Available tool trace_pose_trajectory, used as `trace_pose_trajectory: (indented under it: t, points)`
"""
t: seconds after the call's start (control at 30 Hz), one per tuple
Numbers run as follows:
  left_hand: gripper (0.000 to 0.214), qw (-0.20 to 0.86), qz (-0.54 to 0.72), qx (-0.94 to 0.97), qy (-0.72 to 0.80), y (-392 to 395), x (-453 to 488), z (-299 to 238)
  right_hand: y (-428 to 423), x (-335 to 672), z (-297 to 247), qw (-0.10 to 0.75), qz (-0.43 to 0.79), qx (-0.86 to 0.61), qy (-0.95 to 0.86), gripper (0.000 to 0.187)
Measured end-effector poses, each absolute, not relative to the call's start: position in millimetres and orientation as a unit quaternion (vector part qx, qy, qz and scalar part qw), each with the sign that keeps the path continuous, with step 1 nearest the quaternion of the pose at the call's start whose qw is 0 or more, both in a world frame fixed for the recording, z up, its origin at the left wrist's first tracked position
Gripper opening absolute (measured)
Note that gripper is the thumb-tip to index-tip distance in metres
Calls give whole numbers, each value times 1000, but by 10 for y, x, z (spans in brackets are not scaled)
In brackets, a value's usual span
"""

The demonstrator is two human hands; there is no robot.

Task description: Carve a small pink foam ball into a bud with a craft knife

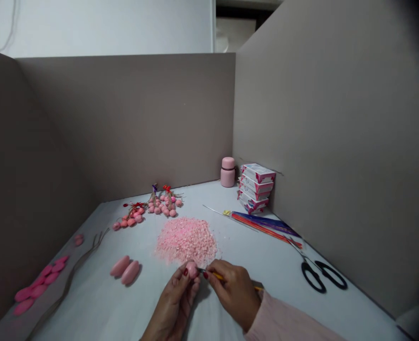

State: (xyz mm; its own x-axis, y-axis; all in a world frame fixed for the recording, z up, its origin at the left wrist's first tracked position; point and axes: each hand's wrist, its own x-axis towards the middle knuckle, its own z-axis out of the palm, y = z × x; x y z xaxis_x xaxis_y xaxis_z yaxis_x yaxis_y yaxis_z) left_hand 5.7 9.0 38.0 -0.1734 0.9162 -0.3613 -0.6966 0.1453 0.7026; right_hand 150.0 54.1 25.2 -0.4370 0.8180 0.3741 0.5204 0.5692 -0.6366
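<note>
Between the fingers of my left hand is a small rounded pink piece that looks like soap. My right hand grips a slim carving tool with a yellow handle, and its dark tip meets the right side of the pink piece. Whether the tip is in the surface or only against it, I cannot tell. Just beyond both hands lies a heap of pink shavings. Two smooth pink oval pieces rest to the left of my left hand.
Scissors and bundled coloured ribbons lie on the right. Stacked boxes and a pink flask stand at the back. Strung pink balls, brown cords and flat pink ovals are leftward. Grey partitions enclose the table.
</note>
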Motion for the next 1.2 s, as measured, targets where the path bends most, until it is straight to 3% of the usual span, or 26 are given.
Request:
trace_pose_trajectory:
  t: [0.63, 0.83, 0.97, 1.2]
  points:
    - [18, 635, 622, 192, 416, 109, 89, 289, 614, 1477, 269, 318, 208, -449, -809, 18]
    - [8, 634, 634, 129, 423, 99, 78, 341, 555, 1487, 249, 335, 218, -403, -823, 17]
    - [22, 627, 647, 112, 420, 95, 74, 327, 497, 1473, 232, 327, 218, -381, -837, 16]
    - [24, 654, 629, 92, 410, 60, 55, 312, 520, 1467, 266, 325, 216, -386, -835, 17]
